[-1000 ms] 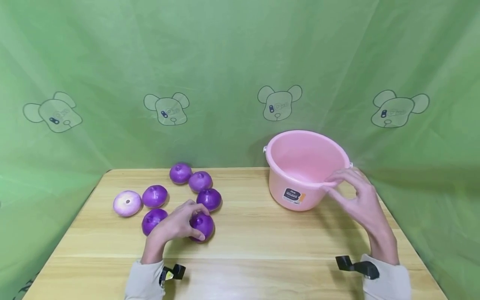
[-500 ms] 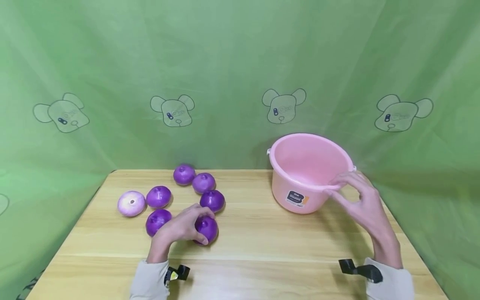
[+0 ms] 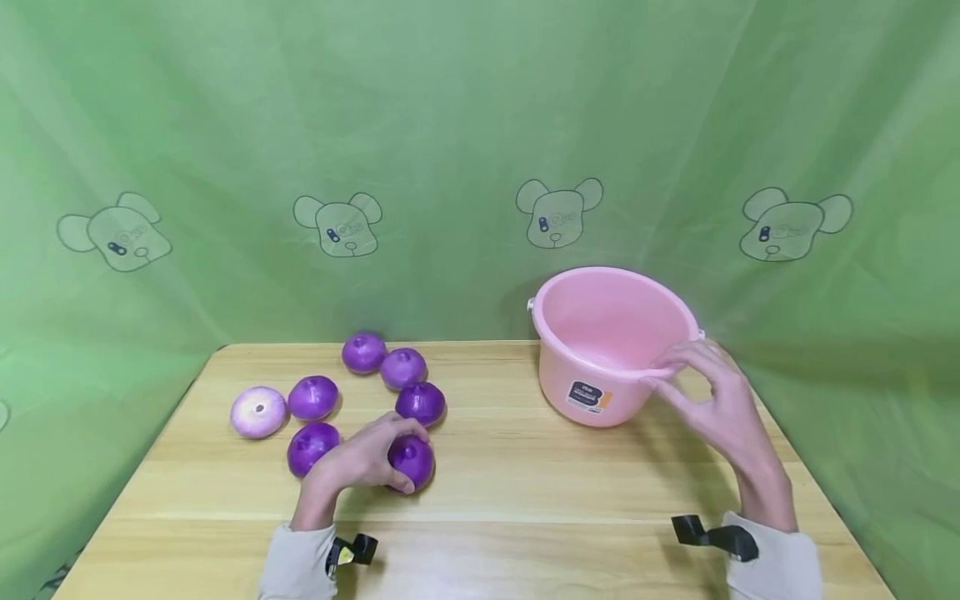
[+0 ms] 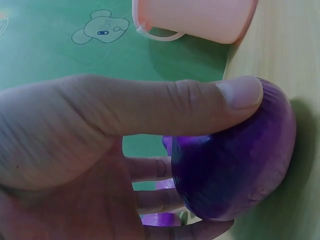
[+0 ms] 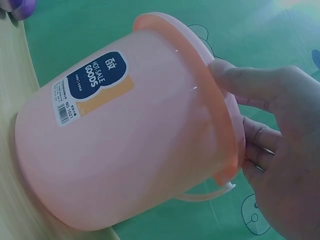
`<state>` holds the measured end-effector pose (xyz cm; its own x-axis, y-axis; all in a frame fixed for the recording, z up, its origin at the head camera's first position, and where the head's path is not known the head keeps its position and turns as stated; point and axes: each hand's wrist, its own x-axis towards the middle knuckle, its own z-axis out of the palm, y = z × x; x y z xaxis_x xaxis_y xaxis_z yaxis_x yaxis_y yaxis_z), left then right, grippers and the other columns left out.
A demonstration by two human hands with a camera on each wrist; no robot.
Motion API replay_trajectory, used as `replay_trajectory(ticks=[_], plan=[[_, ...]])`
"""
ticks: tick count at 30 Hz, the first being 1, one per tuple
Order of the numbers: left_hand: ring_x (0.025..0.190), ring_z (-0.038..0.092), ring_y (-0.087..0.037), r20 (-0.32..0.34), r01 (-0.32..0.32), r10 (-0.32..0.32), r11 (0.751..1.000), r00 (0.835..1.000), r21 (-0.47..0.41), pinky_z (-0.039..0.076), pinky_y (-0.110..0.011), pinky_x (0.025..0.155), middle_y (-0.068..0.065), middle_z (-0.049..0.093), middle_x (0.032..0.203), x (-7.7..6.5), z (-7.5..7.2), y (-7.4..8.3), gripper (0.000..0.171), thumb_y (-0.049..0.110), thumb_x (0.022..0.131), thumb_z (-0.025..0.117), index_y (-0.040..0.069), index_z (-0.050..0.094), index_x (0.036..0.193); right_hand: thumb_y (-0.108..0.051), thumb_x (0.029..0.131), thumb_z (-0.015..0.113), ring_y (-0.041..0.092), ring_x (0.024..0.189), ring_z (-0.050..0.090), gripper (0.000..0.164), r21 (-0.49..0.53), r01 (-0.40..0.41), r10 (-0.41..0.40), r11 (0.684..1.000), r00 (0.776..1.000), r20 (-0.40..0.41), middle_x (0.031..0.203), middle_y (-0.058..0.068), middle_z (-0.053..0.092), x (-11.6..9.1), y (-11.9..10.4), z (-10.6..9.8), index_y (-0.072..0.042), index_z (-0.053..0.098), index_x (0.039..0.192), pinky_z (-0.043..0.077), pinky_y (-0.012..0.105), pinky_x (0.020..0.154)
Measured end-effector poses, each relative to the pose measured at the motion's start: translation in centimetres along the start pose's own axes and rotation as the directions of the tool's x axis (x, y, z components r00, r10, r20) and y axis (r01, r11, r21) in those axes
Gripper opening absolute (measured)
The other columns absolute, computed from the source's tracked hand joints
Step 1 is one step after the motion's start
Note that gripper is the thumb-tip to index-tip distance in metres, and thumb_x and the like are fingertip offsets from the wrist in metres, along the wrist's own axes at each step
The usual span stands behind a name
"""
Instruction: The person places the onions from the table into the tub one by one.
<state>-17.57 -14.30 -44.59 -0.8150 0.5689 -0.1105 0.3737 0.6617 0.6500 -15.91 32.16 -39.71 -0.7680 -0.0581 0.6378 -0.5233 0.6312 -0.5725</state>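
Observation:
My left hand (image 3: 358,457) holds a purple onion (image 3: 415,463) on the wooden table, nearest the front of a loose group. In the left wrist view the thumb lies along one side of that onion (image 4: 235,165) and the fingers curve round the other. On the right stands a pink bucket (image 3: 558,375) with a label on its side. My right hand (image 3: 723,412) pinches the bucket's near right rim; the right wrist view has the thumb outside the rim (image 5: 227,110) and the fingers reaching over to the inner side.
More onions lie around the left hand: a dark one (image 3: 421,404) just behind, several purple ones farther off, and a pale one (image 3: 258,412) at far left. A green curtain (image 3: 450,167) with bear drawings rises behind the wooden table (image 3: 525,533).
The head view shifts slightly. The left hand stays around the same onion and the right hand stays at the bucket rim, with no clear movement of either.

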Motion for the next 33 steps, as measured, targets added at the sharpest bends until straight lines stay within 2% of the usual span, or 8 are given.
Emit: replay_trajectory(ticks=[9, 16, 20, 26, 33], plan=[[0.117, 0.058, -0.038, 0.015, -0.002, 0.002, 1.000, 1.000, 0.000, 0.049, -0.063, 0.101, -0.011, 0.057, 0.123, 0.0, -0.4, 0.1, 0.058, 0.010, 0.068, 0.093, 0.014, 0.066, 0.119, 0.006, 0.075, 0.087, 0.003, 0.111, 0.053, 0.030, -0.029, 0.020, -0.019, 0.999, 1.000, 0.014, 0.107, 0.001, 0.069, 0.2, -0.7, 0.2, -0.011, 0.076, 0.097, 0.026, 0.025, 0.120], [0.119, 0.057, -0.040, 0.007, -0.016, 0.016, 1.000, 1.000, -0.006, 0.049, -0.063, 0.101, -0.010, 0.055, 0.125, 0.0, -0.9, 0.2, 0.057, 0.009, 0.070, 0.092, 0.015, 0.065, 0.120, 0.010, 0.074, 0.085, 0.004, 0.109, 0.053, 0.033, 0.012, -0.010, 0.010, 1.000, 1.000, 0.011, 0.108, 0.004, 0.069, 0.1, -0.4, 0.4, -0.010, 0.075, 0.098, 0.025, 0.027, 0.120], [0.121, 0.056, -0.041, -0.005, -0.035, 0.035, 0.999, 0.999, -0.003, 0.048, -0.064, 0.101, -0.011, 0.055, 0.126, -0.2, -1.1, 0.1, 0.057, 0.011, 0.071, 0.092, 0.016, 0.064, 0.121, 0.013, 0.073, 0.084, 0.006, 0.109, 0.054, 0.034, 0.046, -0.015, 0.014, 0.999, 1.000, 0.017, 0.107, 0.007, 0.069, 0.2, 0.0, 0.8, -0.008, 0.075, 0.099, 0.026, 0.024, 0.118], [0.123, 0.055, -0.043, -0.034, -0.079, 0.078, 0.996, 0.996, -0.034, 0.047, -0.066, 0.101, -0.015, 0.054, 0.132, -0.6, -1.0, -0.2, 0.059, 0.014, 0.073, 0.091, 0.016, 0.063, 0.126, 0.014, 0.073, 0.084, 0.007, 0.108, 0.055, 0.035, 0.071, -0.022, 0.020, 0.997, 1.000, 0.024, 0.106, 0.008, 0.069, 0.2, 0.3, 1.1, -0.008, 0.074, 0.098, 0.025, 0.022, 0.118], [0.127, 0.054, -0.041, -0.096, -0.187, 0.179, 0.979, 0.979, -0.080, 0.047, -0.064, 0.104, -0.016, 0.051, 0.139, -0.6, -1.0, 0.0, 0.063, 0.011, 0.075, 0.088, 0.016, 0.061, 0.132, 0.013, 0.073, 0.085, 0.007, 0.107, 0.056, 0.032, 0.107, -0.038, 0.036, 0.994, 0.999, 0.019, 0.104, 0.009, 0.068, 0.0, 0.2, 1.0, -0.007, 0.073, 0.095, 0.020, 0.026, 0.123]])
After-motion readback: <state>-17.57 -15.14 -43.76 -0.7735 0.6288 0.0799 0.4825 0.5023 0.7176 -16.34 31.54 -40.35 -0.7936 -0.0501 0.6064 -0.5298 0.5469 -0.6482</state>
